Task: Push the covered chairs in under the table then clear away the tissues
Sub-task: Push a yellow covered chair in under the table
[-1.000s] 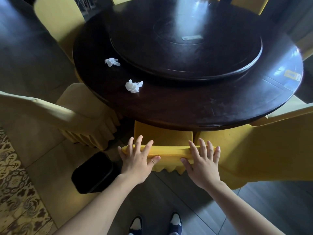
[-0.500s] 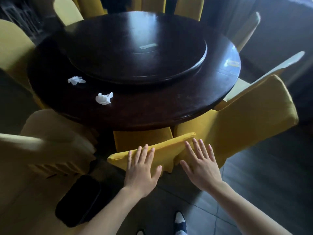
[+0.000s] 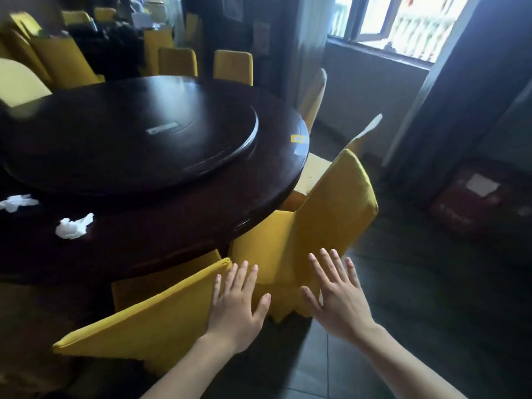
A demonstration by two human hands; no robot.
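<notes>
Head view looks down on a round, dark, glossy wooden tabletop [image 3: 172,226] with a raised round turntable [image 3: 129,139] at its centre. Two crumpled white tissues lie on the near left rim: one tissue [image 3: 73,227] close to the edge, the other tissue [image 3: 17,202] partly cut off by the frame. A chair in a smooth yellow fabric cover [image 3: 149,321] sits tucked under the near edge, its back tilted. The left hand [image 3: 236,309] lies flat against that back near its right end, grip wide, fingers straight and spread. The right hand [image 3: 336,295] is also wide open, fingers spread, before the skirt of a second yellow covered chair [image 3: 331,205] standing out at an angle beside the tabletop; contact cannot be told. More yellow chairs ring the far side, blurred. A window [image 3: 403,21] glares upper right, above dark floor tiles [image 3: 403,283].
</notes>
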